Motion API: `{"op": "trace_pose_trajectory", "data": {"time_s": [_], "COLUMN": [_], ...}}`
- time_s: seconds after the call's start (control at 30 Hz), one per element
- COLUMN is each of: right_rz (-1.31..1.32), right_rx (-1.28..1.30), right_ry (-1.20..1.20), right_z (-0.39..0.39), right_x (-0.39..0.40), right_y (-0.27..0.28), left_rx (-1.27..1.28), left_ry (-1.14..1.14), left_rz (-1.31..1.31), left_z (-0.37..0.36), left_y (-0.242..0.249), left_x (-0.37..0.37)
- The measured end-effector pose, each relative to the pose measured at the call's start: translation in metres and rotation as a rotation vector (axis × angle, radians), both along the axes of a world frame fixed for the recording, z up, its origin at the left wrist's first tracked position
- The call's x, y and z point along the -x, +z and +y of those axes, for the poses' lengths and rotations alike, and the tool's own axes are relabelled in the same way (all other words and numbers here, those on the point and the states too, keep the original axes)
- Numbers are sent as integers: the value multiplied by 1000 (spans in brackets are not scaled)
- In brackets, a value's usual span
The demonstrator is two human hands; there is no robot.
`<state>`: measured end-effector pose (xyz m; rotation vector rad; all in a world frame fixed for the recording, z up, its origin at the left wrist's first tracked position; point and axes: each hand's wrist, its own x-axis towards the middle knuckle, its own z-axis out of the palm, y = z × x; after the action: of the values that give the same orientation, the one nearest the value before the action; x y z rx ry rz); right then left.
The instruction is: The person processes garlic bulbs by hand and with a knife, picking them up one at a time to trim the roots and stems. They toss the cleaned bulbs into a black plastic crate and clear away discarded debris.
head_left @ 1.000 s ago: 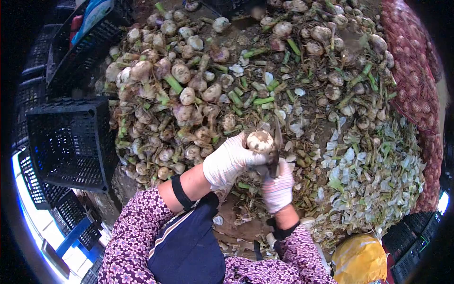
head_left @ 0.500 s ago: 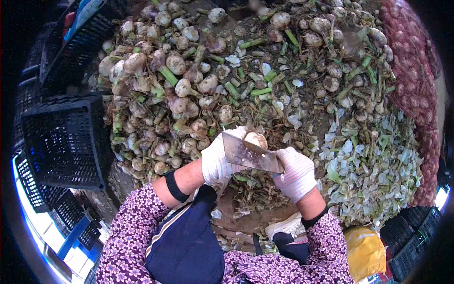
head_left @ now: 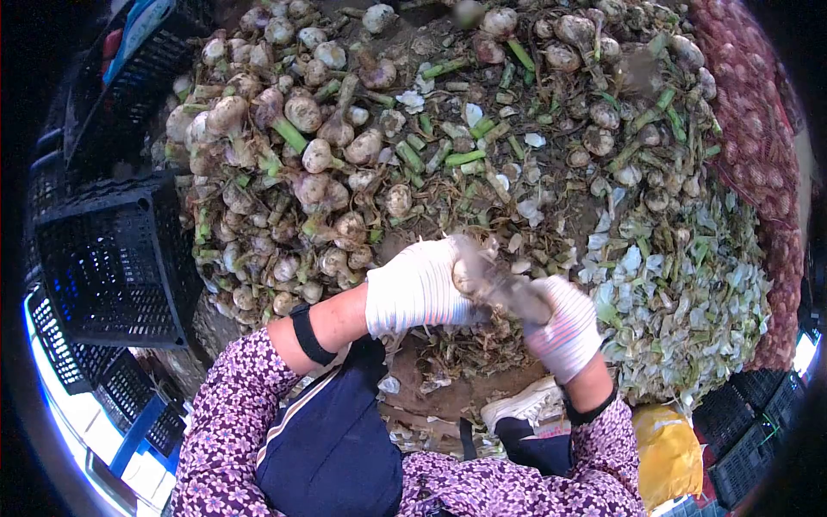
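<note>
Knife turned, garlic-strewn ground, black crates alongside

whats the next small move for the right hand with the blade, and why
Probably a short, careful trimming stroke of the grey metal blade by the right hand in its striped white glove. The left hand in its striped white glove holds the round pale garlic bulb, and the blade passes over it; blur hides whether they touch, so going slowly seems wise.

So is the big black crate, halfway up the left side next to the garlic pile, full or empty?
Empty, as far as I can see: inside the crate only bare walls and floor full of holes show.
</note>
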<state>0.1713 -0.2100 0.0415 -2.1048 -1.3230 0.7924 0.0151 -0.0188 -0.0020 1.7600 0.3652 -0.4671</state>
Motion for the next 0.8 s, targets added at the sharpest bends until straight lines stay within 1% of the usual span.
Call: {"op": "trace_pose_trajectory", "data": {"time_s": [0.03, 0.07, 0.1, 0.2, 0.23, 0.27, 0.3, 0.37, 0.4, 0.43, 0.47, 0.5, 0.53, 0.57, 0.63, 0.7, 0.77, 0.8], "right_rz": [22, -20, -66, -64, -61, -52, -112, -157, -160, -144, -78, -71, 158, 391, 334, 225, 290, 290], "right_rx": [47, 96, 143, 120, 95, 86, 302, 695, 633, 592, 448, 462, 410, 356, 192, 251, 333, 348], "right_ry": [58, 108, 158, 153, 144, 28, -108, -133, -134, -128, -203, -199, -302, -400, -220, -61, -51, -26], "right_z": [2, 4, 6, 5, 4, 2, -9, -42, -49, -63, -70, -72, -55, -40, -20, 3, 9, 8], "right_x": [8, 13, 15, 17, 18, 18, 9, -17, -20, -15, -13, -10, -15, -18, -15, -17, -17, -18], "right_y": [3, 4, 4, -10, -14, -21, -43, -83, -86, -83, -77, -67, -57, -45, -27, -3, -6, -13], "left_rx": [46, 525, 11, 70, 197, 321, 439, 194, 192, 197, 118, 21, -147, -262, -454, -477, -493, -497], "left_ry": [26, 297, 156, 167, 127, 86, 41, -22, -29, -17, -81, -151, -282, -367, -640, -652, -662, -693], "left_rz": [-188, -127, -294, -299, -86, 127, 335, 72, -86, -82, -58, -49, -238, -371, -245, -273, -313, -234], "left_z": [0, -3, -4, -2, -4, -4, -1, 0, 1, 3, 2, 1, -3, -2, -7, -9, -7, 0], "left_y": [-6, -7, -9, -8, 2, 16, 30, 72, 62, 54, 50, 46, 28, 27, 28, 27, 27, 30], "left_x": [2, 5, 6, 7, 1, -6, -13, -7, -3, -5, -6, -8, -3, -8, -20, -22, -23, -24]}}
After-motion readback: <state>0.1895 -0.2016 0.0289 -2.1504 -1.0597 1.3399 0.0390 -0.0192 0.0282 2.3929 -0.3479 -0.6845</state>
